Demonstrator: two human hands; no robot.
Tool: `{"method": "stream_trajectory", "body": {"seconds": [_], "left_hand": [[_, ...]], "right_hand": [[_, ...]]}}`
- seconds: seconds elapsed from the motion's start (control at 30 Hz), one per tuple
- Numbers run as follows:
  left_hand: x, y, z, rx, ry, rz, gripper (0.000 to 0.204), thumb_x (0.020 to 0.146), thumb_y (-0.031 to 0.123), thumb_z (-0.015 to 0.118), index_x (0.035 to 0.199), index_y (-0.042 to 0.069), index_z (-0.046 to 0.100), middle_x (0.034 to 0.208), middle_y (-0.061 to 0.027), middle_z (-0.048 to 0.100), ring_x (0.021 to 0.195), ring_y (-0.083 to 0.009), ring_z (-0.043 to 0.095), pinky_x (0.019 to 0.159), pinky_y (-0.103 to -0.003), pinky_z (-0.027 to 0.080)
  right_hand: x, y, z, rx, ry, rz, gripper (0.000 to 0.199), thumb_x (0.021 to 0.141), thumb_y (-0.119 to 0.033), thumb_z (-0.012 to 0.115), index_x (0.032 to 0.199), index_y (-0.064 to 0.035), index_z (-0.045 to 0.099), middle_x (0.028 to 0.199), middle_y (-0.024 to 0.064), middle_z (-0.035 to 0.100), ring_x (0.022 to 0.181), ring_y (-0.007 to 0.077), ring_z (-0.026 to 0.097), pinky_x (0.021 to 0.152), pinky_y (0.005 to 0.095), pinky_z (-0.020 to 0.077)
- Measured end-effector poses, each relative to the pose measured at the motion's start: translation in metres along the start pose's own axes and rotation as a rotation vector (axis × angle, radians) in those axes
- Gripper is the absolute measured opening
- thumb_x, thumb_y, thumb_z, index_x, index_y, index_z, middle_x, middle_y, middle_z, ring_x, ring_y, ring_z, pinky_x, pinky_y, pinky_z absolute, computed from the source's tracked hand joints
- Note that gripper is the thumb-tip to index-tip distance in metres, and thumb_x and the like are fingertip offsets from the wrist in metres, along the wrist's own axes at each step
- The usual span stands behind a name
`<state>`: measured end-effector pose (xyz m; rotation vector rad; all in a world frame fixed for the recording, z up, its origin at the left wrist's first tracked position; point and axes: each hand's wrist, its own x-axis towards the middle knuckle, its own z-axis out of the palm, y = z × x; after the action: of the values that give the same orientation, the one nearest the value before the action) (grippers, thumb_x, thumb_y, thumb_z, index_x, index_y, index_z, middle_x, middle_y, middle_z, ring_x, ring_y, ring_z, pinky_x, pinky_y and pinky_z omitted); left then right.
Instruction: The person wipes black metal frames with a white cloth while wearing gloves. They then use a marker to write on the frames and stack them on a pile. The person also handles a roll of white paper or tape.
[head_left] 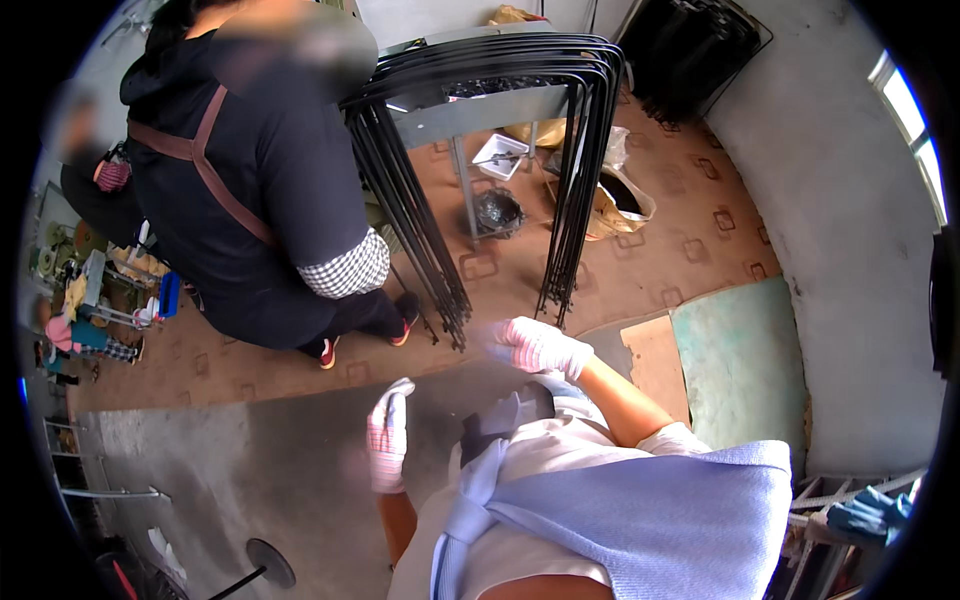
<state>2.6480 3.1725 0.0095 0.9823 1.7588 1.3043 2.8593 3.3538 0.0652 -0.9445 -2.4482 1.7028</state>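
My left hand [388, 437], in a white and pink striped glove, is raised over the grey floor with its fingers stretched out and nothing visible in it. My right hand [545, 348] wears a matching glove and is at the foot of a row of black bent-tube metal frames [598, 75]. Its fingertips are smeared by motion, so their grip and any contact with the frames cannot be made out. The frames stand upright, nested close together, with their legs reaching down toward my hands.
A person [230, 190] in dark clothes with checked sleeve covers stands left of the frames. Beyond are a white tray [500, 157], a black-lined bin [498, 212] and an open sack [622, 205]. More black frames [690, 55] lean at the far wall. A green sheet [740, 350] lies right.
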Motion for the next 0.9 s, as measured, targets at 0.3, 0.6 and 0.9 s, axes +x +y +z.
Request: {"method": "stream_trajectory", "body": {"seconds": [0.3,0.6,0.9], "left_hand": [[0.07,0.043,0.137,0.064,-0.004,0.056,0.025,0.088,0.016,0.045,0.097,-0.003,0.059,0.099,-0.0114,0.062,0.093,-0.0176,0.056,0.084,-0.027,0.041],[0.078,0.051,0.191,0.089,0.06,-0.095,0.021,0.086,0.01,0.045,0.099,0.001,0.059,0.101,-0.0118,0.06,0.095,-0.0178,0.056,0.084,-0.027,0.041],[0.197,0.074,0.224,0.012,-0.035,-0.004,0.025,0.088,0.009,0.044,0.109,0.0,0.052,0.105,-0.0095,0.057,0.097,-0.0171,0.053,0.087,-0.029,0.04]], "right_hand": [[0.099,0.086,-0.124,-0.342,0.409,-0.362,0.047,0.083,-0.029,0.048,0.121,-0.0016,0.04,0.122,0.0205,0.043,0.114,0.0328,0.041,0.096,0.038,0.0342],[0.345,0.087,-0.274,-0.733,0.902,-0.291,0.06,0.075,-0.046,0.052,0.12,-0.0082,0.043,0.125,0.0161,0.041,0.112,0.0332,0.042,0.094,0.0461,0.0323],[0.41,0.146,-0.304,-0.624,0.741,-0.054,0.04,0.08,-0.037,0.04,0.1,-0.0087,0.059,0.107,0.0139,0.056,0.091,0.0287,0.057,0.074,0.0399,0.0468]]}}
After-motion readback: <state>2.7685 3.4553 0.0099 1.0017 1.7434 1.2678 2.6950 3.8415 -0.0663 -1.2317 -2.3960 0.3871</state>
